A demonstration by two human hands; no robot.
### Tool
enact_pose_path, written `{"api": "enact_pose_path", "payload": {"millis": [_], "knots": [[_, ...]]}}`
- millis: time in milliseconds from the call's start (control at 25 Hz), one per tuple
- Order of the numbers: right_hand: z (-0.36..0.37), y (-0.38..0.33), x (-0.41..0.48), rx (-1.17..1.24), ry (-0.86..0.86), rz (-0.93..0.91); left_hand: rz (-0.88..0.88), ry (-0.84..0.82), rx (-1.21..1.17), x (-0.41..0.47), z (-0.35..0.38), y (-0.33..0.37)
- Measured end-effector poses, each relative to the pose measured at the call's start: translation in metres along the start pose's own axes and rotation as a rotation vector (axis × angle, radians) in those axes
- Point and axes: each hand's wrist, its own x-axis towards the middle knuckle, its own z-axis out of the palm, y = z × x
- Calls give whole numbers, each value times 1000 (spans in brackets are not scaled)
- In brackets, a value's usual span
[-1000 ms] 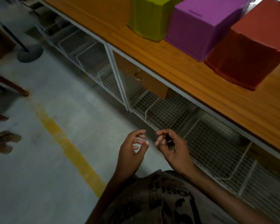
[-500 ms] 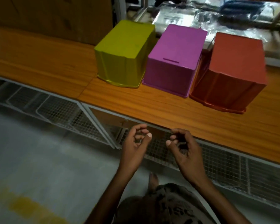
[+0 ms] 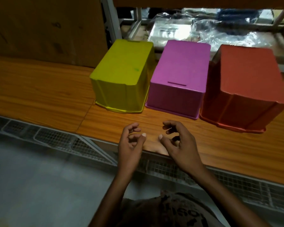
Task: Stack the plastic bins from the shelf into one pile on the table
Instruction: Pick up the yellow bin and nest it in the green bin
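Three plastic bins stand upside down in a row on the wooden table [image 3: 39, 95]: a yellow-green bin [image 3: 123, 74] on the left, a purple bin [image 3: 179, 76] in the middle and a red bin [image 3: 243, 89] on the right, close side by side. My left hand [image 3: 131, 145] and my right hand [image 3: 177, 145] hover over the table's front edge, just in front of the purple bin. Both hands are empty, with fingers curled and apart. Neither touches a bin.
A brown board [image 3: 44, 30] leans behind the table at the back left. Clear plastic bags [image 3: 203, 28] lie on a surface behind the bins. White wire baskets [image 3: 56, 138] hang under the table. Grey floor [image 3: 31, 185] is at the lower left.
The view has swung up from the floor to the table, so all three bins are now in full sight. Both hands have risen to the table's front edge, still empty.
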Motion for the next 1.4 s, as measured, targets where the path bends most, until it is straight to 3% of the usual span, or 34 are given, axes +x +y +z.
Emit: {"api": "enact_pose_path", "payload": {"millis": [320, 520, 760, 960, 1160, 1400], "knots": [[92, -22, 70, -205, 58, 57, 107, 113, 123, 136, -93, -6], [148, -24, 102, -113, 127, 250, 72, -114, 163, 207, -129, -21], [175, -37, 104, -131, 257, 315, 134, -267, 192, 226, -169, -16], [167, -66, 78, -70, 295, 166, 198, -282, 65, 202, -204, 1], [135, -115, 73, -1, 248, -107, 368, -117, -140, 168, -224, 66], [122, -170, 75, 90, 628, -197, 553, -194, -215, 147, -247, 121]]}}
